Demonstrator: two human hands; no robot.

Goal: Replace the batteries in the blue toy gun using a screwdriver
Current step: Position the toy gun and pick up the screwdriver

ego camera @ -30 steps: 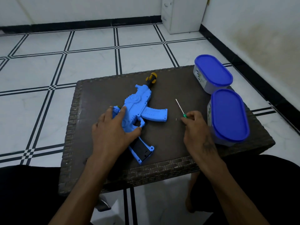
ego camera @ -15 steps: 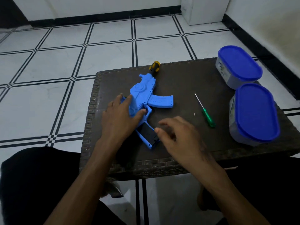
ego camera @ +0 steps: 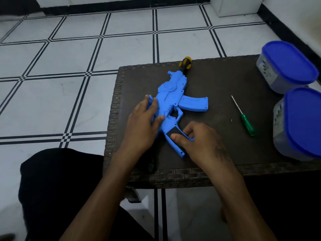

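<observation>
The blue toy gun (ego camera: 175,94) lies flat on the dark woven table (ego camera: 217,80), its yellow and black muzzle pointing away from me. My left hand (ego camera: 144,126) rests on the rear of the gun body, fingers straight, thumb against its side. My right hand (ego camera: 199,141) pinches the gun's grip, thumb on the black panel and fingers curled behind it. The green-handled screwdriver (ego camera: 243,117) lies loose on the table to the right of the gun, apart from both hands. A tiny pale speck, perhaps a screw (ego camera: 231,120), lies beside the screwdriver.
Two lidded containers with blue lids stand at the table's right edge, one farther (ego camera: 286,66) and one nearer (ego camera: 300,124). White tiled floor with black lines surrounds the table. My dark-clothed legs are below the table's near edge.
My right hand let go of the screwdriver, which now lies on the table, and moved left onto the gun's grip. My left hand stayed on the gun.
</observation>
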